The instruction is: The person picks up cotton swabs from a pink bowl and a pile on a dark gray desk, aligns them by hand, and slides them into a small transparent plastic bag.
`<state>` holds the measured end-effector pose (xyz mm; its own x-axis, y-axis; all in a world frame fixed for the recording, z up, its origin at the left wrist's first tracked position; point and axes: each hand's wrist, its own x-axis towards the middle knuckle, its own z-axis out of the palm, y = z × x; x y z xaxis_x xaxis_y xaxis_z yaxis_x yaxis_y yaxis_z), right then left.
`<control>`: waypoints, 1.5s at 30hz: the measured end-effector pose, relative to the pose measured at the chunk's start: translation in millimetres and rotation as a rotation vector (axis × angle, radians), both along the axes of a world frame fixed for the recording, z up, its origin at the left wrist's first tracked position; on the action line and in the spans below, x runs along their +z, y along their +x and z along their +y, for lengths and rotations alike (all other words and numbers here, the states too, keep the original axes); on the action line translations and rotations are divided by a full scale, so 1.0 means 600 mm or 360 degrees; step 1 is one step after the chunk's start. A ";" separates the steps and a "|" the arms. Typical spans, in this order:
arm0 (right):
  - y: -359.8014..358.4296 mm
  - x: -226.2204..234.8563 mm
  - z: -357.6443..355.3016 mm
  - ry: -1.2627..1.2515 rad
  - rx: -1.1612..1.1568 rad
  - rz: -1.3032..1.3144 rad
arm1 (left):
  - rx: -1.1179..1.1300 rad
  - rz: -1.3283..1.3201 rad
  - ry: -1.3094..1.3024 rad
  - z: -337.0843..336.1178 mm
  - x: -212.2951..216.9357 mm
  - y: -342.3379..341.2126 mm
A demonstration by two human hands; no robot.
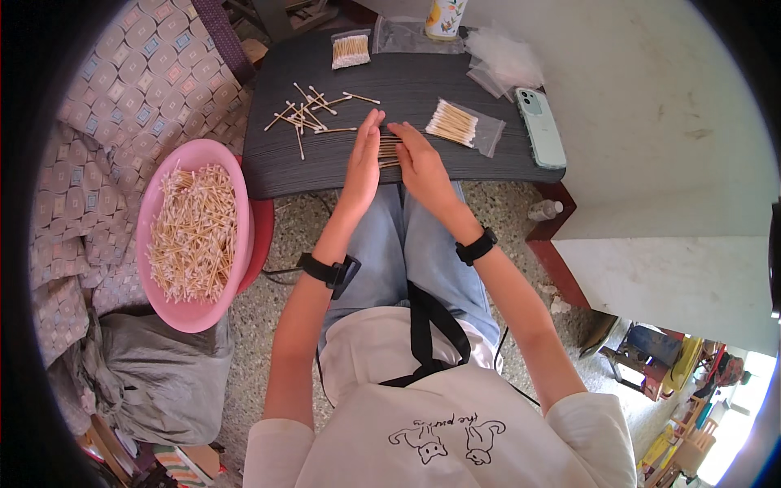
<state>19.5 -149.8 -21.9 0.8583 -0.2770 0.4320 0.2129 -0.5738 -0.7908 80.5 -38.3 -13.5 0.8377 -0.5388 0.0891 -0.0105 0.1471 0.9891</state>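
My left hand (364, 163) and my right hand (423, 169) stand at the near edge of a dark table (285, 175), palms turned toward each other and fingers stretched out. Between them lies a small row of cotton swabs (390, 151), set crosswise, their ends hidden by the hands. To the left, loose cotton swabs (307, 114) lie scattered at odd angles. Just right of my right hand is a clear bag of cotton swabs (452, 124), its flap spread rightward. Another filled bag (351, 51) lies at the table's far side.
A pink basin (147, 244) heaped with cotton swabs stands on a red stool (262, 244) at the left. Clear plastic bags (506, 58), a printed cup (444, 18) and a pale green phone (540, 130) occupy the table's far and right parts. A wall (643, 122) borders the right.
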 end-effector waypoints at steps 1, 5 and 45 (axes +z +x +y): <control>0.000 0.002 0.002 0.0106 0.0013 0.0049 | 0.0007 -0.0005 0.0000 0.003 -0.003 0.003; 0.006 0.000 0.009 0.0260 -0.0070 0.0018 | 0.0071 0.0154 -0.0316 0.001 -0.011 0.007; 0.003 0.039 -0.066 -0.1033 0.0310 0.0008 | 0.0002 -0.1606 0.0879 0.040 0.017 0.037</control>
